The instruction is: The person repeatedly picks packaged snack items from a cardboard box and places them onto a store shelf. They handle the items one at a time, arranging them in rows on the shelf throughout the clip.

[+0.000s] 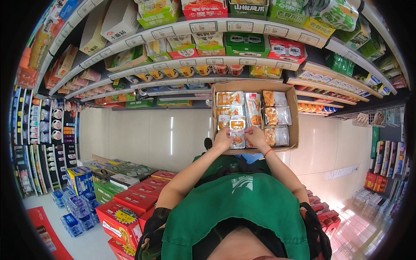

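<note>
Both hands hold one orange-and-white snack packet [237, 134] upright over an open cardboard box [255, 85]. My left hand [223, 141] grips its left edge, and the fingertips of my right hand [256, 136] pinch its right edge. Inside the box, more orange-and-white packets [229, 98] fill the left side. A white-and-red packet [253, 107] lies lengthwise in the middle. Along the right side sit several packets with clear and silver halves [277, 116]. The lower left contents are partly hidden by my left hand and the held packet.
Snack shelves [208, 26] with price tags rise in front, holding display cartons [247, 44] and cups [187, 71]. Red beer cartons [125, 216] are stacked at left beside wrapped bottle packs [76, 206]. More red boxes [325, 211] stand at right. Tiled floor [143, 130] lies between.
</note>
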Available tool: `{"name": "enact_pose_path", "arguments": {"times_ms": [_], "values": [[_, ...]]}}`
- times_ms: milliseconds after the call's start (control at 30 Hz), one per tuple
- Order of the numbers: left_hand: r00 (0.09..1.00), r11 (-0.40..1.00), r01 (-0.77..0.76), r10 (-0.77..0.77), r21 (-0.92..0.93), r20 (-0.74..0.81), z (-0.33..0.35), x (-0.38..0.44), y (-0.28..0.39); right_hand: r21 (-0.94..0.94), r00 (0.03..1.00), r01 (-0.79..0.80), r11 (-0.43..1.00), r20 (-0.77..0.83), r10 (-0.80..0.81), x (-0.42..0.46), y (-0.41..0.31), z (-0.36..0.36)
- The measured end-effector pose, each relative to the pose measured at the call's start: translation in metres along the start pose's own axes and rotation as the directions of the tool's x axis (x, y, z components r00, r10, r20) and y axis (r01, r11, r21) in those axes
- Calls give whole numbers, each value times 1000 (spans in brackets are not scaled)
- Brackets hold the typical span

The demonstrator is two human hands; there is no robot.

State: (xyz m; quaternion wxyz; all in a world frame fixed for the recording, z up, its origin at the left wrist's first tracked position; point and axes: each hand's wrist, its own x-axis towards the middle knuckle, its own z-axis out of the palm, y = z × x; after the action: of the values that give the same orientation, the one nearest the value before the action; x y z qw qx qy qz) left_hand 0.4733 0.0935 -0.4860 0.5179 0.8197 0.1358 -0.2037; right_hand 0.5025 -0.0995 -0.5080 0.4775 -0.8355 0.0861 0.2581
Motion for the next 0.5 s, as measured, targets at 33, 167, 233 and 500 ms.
{"name": "enact_pose_path", "arguments": {"times_ms": [33, 167, 233, 500], "values": [[1000, 999, -13, 13, 44, -6, 1, 0, -2, -18, 1000, 1, 1000, 6, 0, 1, 2, 1], [998, 987, -59, 57, 149, 16, 2, 0, -6, -89, 999, 35, 995, 12, -34, -1, 0, -1], [1000, 998, -1, -1, 64, 24, -3, -6, 10, -148, 998, 60, 987, 10, -59, -3, -9, -4], [994, 969, -103, 105, -226, -4, -27, -13, 56, 97, 975, 220, 971, 4, -221, -17, -93, -18]]}}
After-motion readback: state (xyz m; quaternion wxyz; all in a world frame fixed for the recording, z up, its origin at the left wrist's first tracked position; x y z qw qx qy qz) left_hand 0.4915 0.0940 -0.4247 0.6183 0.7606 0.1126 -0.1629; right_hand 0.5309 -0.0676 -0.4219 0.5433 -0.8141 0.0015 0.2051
